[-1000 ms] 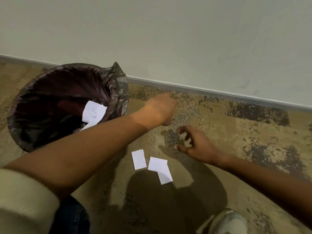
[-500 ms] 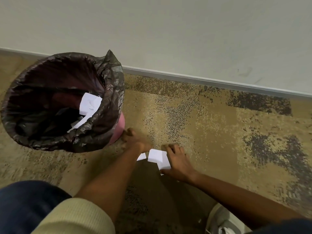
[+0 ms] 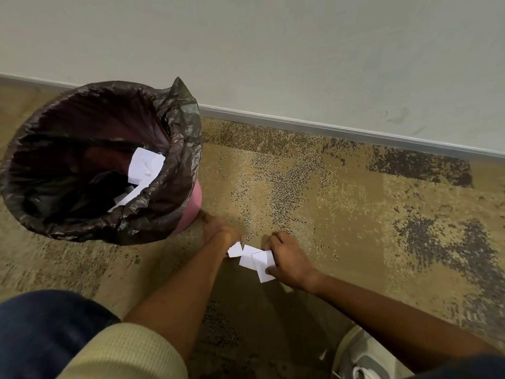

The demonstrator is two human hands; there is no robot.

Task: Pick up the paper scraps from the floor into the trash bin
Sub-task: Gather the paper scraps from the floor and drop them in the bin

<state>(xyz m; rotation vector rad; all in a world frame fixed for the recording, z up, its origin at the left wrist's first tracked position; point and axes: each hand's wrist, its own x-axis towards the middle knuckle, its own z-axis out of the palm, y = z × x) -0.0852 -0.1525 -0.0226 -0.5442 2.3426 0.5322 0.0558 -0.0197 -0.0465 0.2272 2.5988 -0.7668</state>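
Note:
White paper scraps (image 3: 252, 259) lie bunched on the patterned carpet (image 3: 341, 214) between my two hands. My left hand (image 3: 220, 232) rests on the carpet at the left end of the bunch, its fingers pinching a small scrap (image 3: 235, 249). On the right side, my right hand (image 3: 289, 259) has its fingers closed over the overlapping larger scraps. The pink trash bin (image 3: 192, 206), lined with a dark plastic bag (image 3: 169, 203), stands just left of my left hand. Several white scraps (image 3: 144, 166) lie inside the bin.
A pale wall with a grey baseboard (image 3: 328, 128) runs behind the bin and carpet. My white shoe (image 3: 366, 359) is at the bottom right and my knee in blue jeans (image 3: 46, 329) at the bottom left.
Both hands dropped from near the wall to the scraps on the carpet. They then pushed the three scraps together into one bunch and closed on them.

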